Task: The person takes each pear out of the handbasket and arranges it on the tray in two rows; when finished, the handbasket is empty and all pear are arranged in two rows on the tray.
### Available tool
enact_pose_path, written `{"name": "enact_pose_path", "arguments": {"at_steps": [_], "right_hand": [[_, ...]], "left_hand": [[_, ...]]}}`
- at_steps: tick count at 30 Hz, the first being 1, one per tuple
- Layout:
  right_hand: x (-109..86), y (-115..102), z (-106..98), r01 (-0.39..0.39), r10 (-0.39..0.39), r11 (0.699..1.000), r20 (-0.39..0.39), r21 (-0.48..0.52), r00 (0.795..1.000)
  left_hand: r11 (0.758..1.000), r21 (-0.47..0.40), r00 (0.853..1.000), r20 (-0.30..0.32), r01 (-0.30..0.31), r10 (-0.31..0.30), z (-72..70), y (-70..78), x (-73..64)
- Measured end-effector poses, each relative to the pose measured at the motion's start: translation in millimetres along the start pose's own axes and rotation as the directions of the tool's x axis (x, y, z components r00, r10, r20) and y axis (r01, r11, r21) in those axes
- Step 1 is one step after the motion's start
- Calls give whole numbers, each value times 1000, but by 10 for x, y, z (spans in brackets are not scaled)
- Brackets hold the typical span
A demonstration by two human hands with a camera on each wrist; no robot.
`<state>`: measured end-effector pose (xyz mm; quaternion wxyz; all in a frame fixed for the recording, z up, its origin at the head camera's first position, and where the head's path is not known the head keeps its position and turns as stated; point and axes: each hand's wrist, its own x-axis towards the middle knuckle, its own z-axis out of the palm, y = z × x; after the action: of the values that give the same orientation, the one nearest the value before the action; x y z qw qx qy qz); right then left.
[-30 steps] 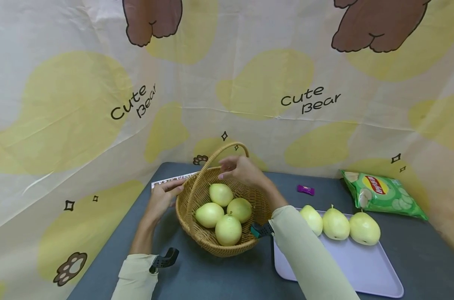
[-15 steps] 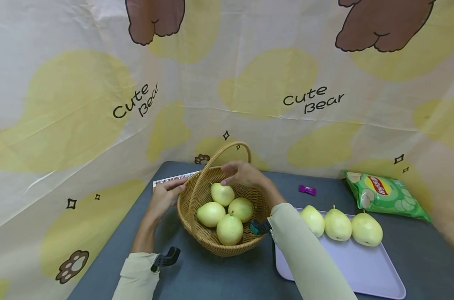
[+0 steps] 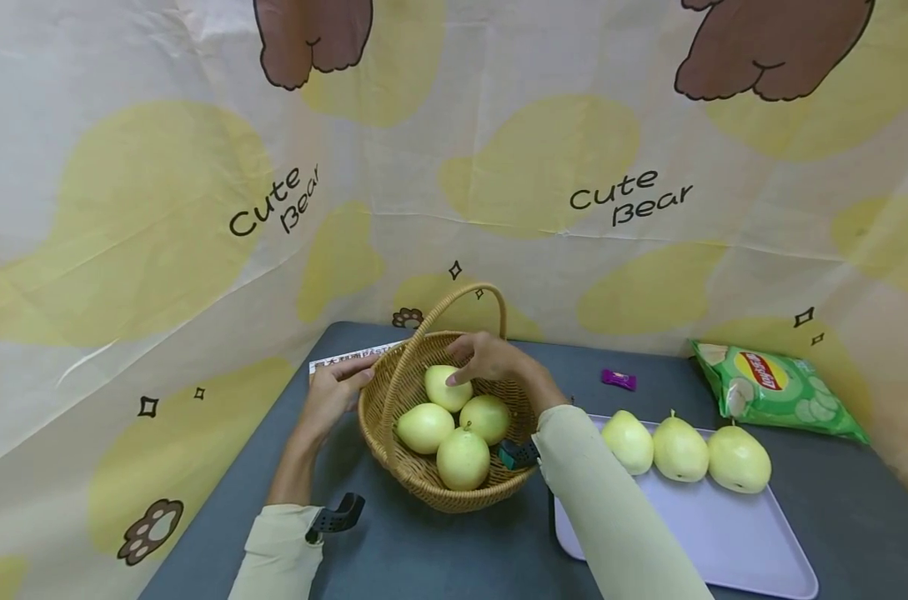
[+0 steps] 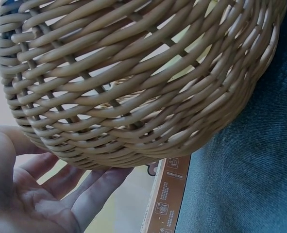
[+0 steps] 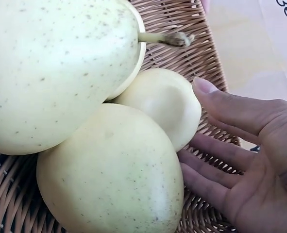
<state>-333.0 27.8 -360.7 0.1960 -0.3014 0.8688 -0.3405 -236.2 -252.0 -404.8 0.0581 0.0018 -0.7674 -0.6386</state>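
Observation:
A wicker basket [image 3: 454, 500] with an arched handle stands on the table, tilted a little toward me, with several pale yellow-green pears inside. My left hand [image 3: 331, 397] is at its far left side; in the left wrist view its fingers [image 4: 97, 196] lie fairly straight against the outside of the weave, tips hidden behind it. My right hand [image 3: 494, 362] reaches in under the handle to the rearmost pear [image 3: 440, 385]. In the right wrist view the thumb [image 5: 206, 87] touches one side of that pear [image 5: 160, 104], and the fingers reach round its other side, their tips partly hidden.
A lilac tray [image 3: 694, 533] holding three pears [image 3: 680, 450] in a row stands to the right, partly under my right sleeve. Behind it are a purple-wrapped sweet [image 3: 619, 380] and a green crisp packet [image 3: 780, 392]. A printed box [image 3: 344, 358] lies behind the basket.
My right hand has come down from above the pears to the rearmost one, and its thumb now meets the fruit. The left hand stays at the basket's side.

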Motion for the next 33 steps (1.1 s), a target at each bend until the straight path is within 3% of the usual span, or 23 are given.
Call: {"name": "enact_pose_path", "arguments": {"at_steps": [11, 23, 33], "right_hand": [[69, 127, 48, -54, 57, 997, 56, -48, 997], [89, 111, 67, -48, 56, 996, 97, -81, 994], [111, 97, 88, -65, 73, 994, 90, -90, 993]], "left_hand": [[1000, 1, 1000, 4, 6, -6, 7, 3, -6], [1000, 16, 1000, -1, 4, -4, -5, 16, -10], [1000, -3, 1000, 11, 9, -9, -3, 11, -11]]}}
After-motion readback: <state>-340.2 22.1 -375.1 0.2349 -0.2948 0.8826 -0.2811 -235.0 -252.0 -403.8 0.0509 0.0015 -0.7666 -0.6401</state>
